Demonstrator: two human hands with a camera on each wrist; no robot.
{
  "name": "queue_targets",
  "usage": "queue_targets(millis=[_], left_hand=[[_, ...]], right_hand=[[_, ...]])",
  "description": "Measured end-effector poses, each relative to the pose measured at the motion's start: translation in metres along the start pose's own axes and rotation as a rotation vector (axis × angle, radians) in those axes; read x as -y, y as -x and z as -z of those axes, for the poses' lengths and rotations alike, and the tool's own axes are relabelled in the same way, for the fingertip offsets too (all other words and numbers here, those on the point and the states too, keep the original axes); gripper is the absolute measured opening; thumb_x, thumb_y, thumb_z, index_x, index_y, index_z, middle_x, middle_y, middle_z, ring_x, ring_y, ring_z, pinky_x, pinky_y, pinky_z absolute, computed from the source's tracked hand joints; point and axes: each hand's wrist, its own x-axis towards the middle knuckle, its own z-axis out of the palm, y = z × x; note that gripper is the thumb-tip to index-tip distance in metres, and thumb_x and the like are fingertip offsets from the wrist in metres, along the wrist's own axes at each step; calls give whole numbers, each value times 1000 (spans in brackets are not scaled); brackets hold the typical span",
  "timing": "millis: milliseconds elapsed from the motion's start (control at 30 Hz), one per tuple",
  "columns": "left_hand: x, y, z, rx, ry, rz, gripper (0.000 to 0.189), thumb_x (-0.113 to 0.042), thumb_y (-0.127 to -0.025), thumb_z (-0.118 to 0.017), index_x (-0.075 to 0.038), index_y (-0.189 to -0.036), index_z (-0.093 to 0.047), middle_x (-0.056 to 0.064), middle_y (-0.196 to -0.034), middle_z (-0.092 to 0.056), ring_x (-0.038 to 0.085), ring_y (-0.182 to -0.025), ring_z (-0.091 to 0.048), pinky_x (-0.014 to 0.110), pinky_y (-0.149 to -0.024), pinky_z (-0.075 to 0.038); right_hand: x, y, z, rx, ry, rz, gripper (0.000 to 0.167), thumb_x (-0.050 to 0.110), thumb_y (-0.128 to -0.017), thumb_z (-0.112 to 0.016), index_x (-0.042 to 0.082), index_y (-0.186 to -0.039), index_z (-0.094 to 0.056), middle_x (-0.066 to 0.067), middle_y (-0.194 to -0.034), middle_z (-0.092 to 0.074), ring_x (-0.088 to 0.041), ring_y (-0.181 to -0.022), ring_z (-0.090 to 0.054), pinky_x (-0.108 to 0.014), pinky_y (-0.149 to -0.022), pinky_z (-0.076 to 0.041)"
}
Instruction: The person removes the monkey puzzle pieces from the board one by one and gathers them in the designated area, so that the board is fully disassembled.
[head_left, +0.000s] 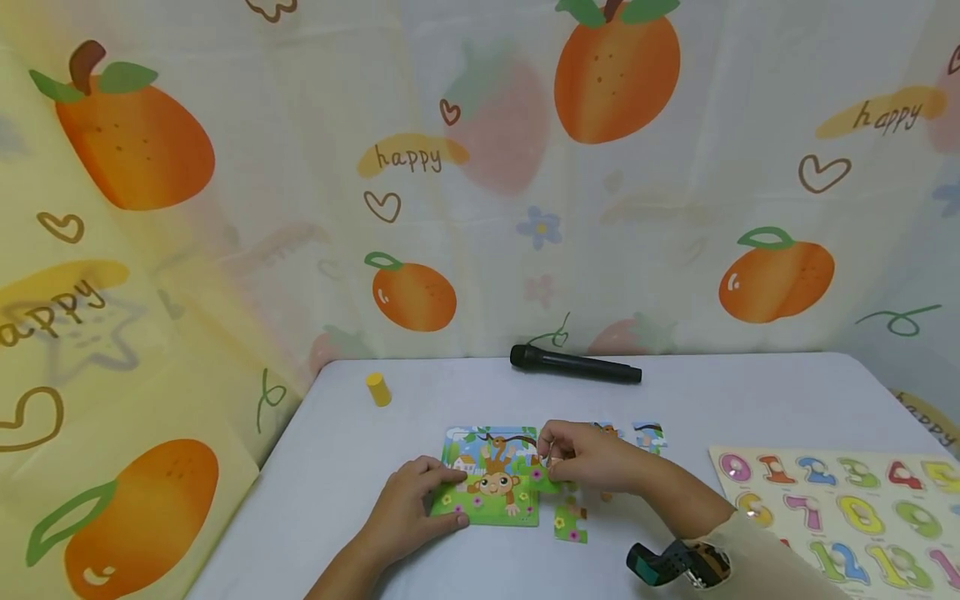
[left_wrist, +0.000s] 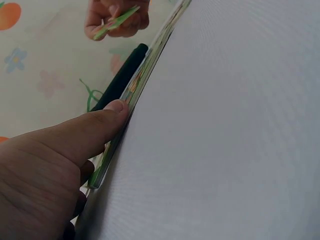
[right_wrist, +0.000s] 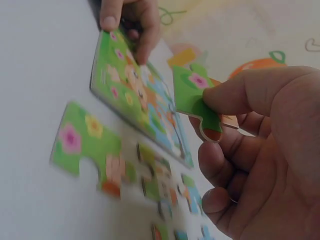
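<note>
A jigsaw puzzle board [head_left: 495,512] with a monkey picture lies on the table in the head view. My left hand [head_left: 416,500] holds its left side, the thumb at the near edge and the index finger over the top. Over the board's right edge, my right hand [head_left: 585,457] pinches a green puzzle piece [right_wrist: 191,90] with a pink flower. The right wrist view shows this piece raised and tilted between thumb and fingers. Another green puzzle piece [head_left: 571,521] with flowers lies right of the board. Several more pieces [head_left: 649,435] lie beyond it, partly hidden by my right hand.
A black microphone [head_left: 576,365] lies along the table's far edge. At the back left is a small yellow cylinder [head_left: 378,389]. A number board [head_left: 840,500] covers the right side, partly under my right sleeve. A printed fruit cloth [head_left: 480,233] hangs behind the table.
</note>
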Motion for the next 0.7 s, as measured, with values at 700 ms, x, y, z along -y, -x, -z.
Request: queue_targets(millis=[700], left_hand=[[1, 0, -1, 25, -3, 29, 55, -56, -81, -90, -32, -129, -77, -15, -118, -61, 13, -110, -56, 47, -98, -47]], right_hand=[[-49, 61, 23, 3, 80, 21, 18, 5, -92, -75, 14, -103, -65, 6, -81, -58, -8, -72, -52, -23, -64, -43]])
